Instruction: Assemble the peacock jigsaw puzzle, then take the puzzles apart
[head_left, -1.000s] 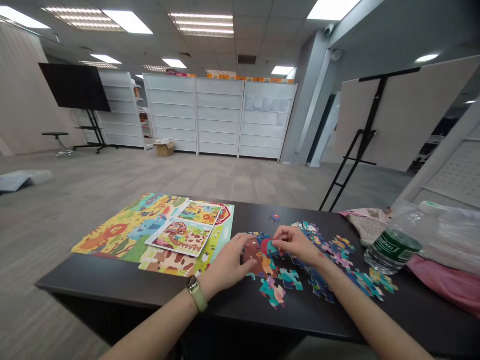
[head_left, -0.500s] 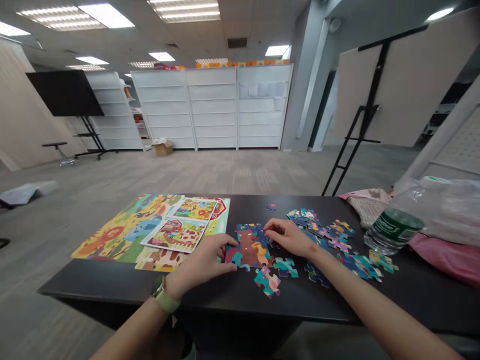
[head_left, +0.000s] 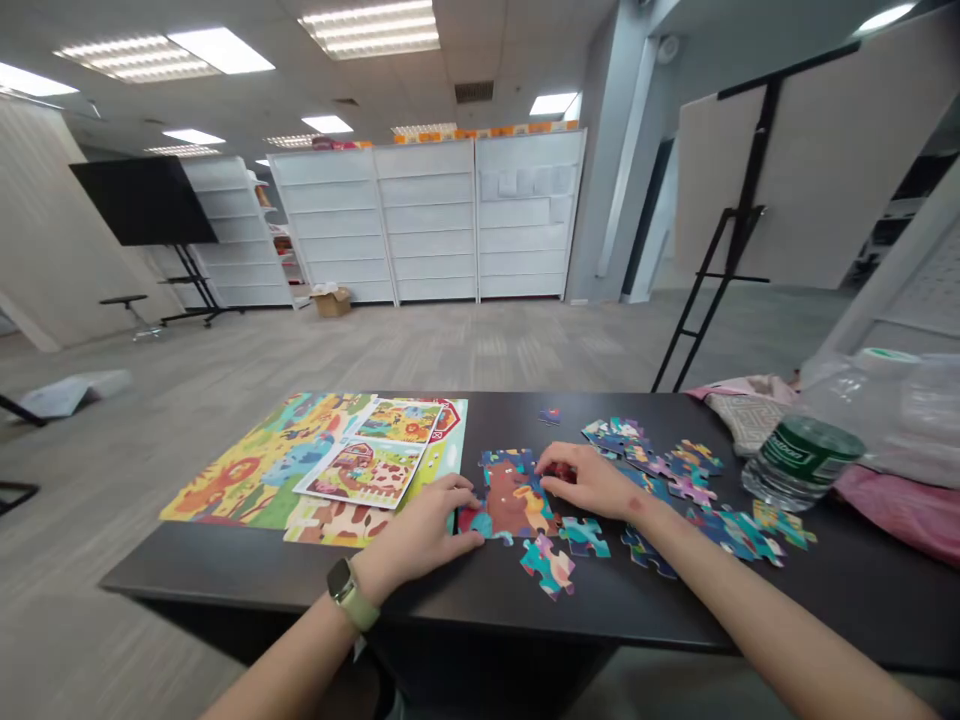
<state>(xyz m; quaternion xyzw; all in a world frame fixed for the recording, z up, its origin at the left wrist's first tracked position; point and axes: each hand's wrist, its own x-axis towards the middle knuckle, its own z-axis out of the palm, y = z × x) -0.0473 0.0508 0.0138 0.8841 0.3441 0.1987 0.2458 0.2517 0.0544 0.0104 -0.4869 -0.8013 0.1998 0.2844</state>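
A partly joined jigsaw puzzle (head_left: 511,500) with a brown bear on a dark blue ground lies flat on the black table (head_left: 300,570). My left hand (head_left: 424,530) is at its left edge, thumb and fingertips bracketing the red and teal part there. Just right of the puzzle is my right hand (head_left: 592,480), fingers curled over a dark reddish puzzle piece (head_left: 562,470), mostly hidden under them. Near the puzzle's lower right lie a teal piece (head_left: 583,537) and a pink and teal piece (head_left: 549,566).
Loose puzzle pieces (head_left: 694,485) spread on the right, and a small piece (head_left: 550,415) lies near the far edge. Printed picture sheets (head_left: 367,470) cover the left side. A clear water bottle (head_left: 806,450) and a pink cloth bag (head_left: 896,505) stand at the far right.
My right hand has turned slightly, and a reddish piece now shows under its fingers. My left hand stays by the puzzle's left edge. The whole view has shifted a little.
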